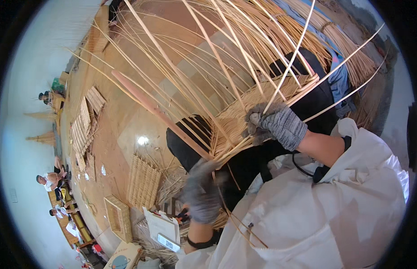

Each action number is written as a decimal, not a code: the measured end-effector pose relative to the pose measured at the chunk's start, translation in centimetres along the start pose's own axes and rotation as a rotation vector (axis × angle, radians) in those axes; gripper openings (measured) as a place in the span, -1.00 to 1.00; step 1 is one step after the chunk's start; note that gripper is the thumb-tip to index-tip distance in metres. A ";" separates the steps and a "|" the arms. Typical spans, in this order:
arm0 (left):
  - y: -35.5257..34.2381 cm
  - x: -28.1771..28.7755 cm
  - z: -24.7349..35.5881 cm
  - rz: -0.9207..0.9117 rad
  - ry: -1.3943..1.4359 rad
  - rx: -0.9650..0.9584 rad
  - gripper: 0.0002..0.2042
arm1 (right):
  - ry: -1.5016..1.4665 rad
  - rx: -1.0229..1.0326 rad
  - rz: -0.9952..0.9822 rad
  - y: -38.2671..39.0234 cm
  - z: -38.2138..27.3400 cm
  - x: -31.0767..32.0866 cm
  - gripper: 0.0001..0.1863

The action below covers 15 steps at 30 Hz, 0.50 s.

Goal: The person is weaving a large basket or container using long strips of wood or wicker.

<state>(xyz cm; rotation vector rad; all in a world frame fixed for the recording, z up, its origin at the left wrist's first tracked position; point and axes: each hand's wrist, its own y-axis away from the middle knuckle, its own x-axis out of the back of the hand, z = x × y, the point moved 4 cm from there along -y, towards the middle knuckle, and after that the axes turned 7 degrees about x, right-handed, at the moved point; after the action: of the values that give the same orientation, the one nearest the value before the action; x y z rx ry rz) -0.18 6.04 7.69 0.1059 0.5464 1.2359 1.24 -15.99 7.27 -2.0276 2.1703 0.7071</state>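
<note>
A half-woven wicker basket (231, 127) with long upright canes rests across my dark-clad lap. My right hand (280, 125), in a grey knit glove, has its fingers closed on the basket's near rim, beside an upright cane. At the left corner my left hand (203, 193), gloved alike, is smeared by motion, so its fingers are unclear. It is at the lower end of a thick pinkish stick (159, 114), where thin strands (235, 217) hang down over my pale apron.
Cane bundles (343, 54) lie beyond on blue cloth. Woven panels (143, 181) and a shallow wicker tray (116, 217) lie left on the floor among scraps and a white box (161, 224) with a phone on it. Other people (53, 181) sit along the far-left wall.
</note>
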 end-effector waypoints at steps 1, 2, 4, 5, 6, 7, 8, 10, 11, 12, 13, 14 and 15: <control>-0.9 -3.4 0.4 -0.045 -0.670 -0.279 -0.48 | 0.077 0.007 -0.027 -0.2 -0.2 0.1 -0.81; -1.1 -6.5 0.1 -0.086 -1.341 -0.554 -0.47 | 0.044 0.050 0.007 -0.1 0.1 0.7 -0.80; -3.6 -6.1 -2.5 -0.031 -1.449 -0.593 -0.42 | 0.074 0.060 -0.003 -0.3 -1.0 1.6 -0.80; -4.3 -6.1 -3.2 0.021 -1.560 -0.612 -0.37 | 0.095 0.054 -0.009 -0.2 -1.4 1.9 -0.79; -4.6 -6.4 -3.7 0.019 -1.561 -0.606 -0.37 | 0.474 0.200 -0.006 -0.7 -2.7 2.1 -0.75; -4.8 -6.8 -3.3 0.112 -1.616 -0.636 -0.34 | 0.468 0.199 -0.004 -2.0 -2.6 2.1 -0.75; -5.3 -7.6 -2.9 0.185 -1.657 -0.683 -0.30 | 0.535 0.419 -0.062 -3.2 -3.3 1.6 -0.66; -6.4 -7.4 -2.9 0.259 -1.660 -0.601 -0.30 | 0.982 0.787 -0.091 -6.4 -4.1 -1.3 -0.45; -6.6 -7.8 -2.7 0.298 -1.622 -0.552 -0.29 | 1.424 0.913 0.005 -7.1 -5.5 -3.4 -0.34; -6.9 -7.5 -2.7 0.318 -1.654 -0.440 -0.35 | 1.409 0.676 0.048 -9.9 -4.0 -5.5 -0.29; -7.3 -7.6 -2.9 0.313 -1.654 -0.439 -0.35 | 1.406 0.442 0.100 -11.4 -2.8 -6.3 -0.24; -8.1 -7.2 -3.9 0.159 -1.747 -0.327 -0.37 | 1.402 0.457 0.079 -11.1 -2.8 -7.2 -0.24; -8.8 -6.3 -5.2 0.002 -1.825 -0.208 -0.40 | 1.438 0.515 -0.072 -10.3 -2.3 -8.9 -0.29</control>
<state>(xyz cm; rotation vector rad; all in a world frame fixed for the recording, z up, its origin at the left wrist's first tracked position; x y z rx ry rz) 3.67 -3.85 2.09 0.9247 -1.1529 0.7461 12.75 -8.78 9.81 -2.4570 2.1939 -1.6522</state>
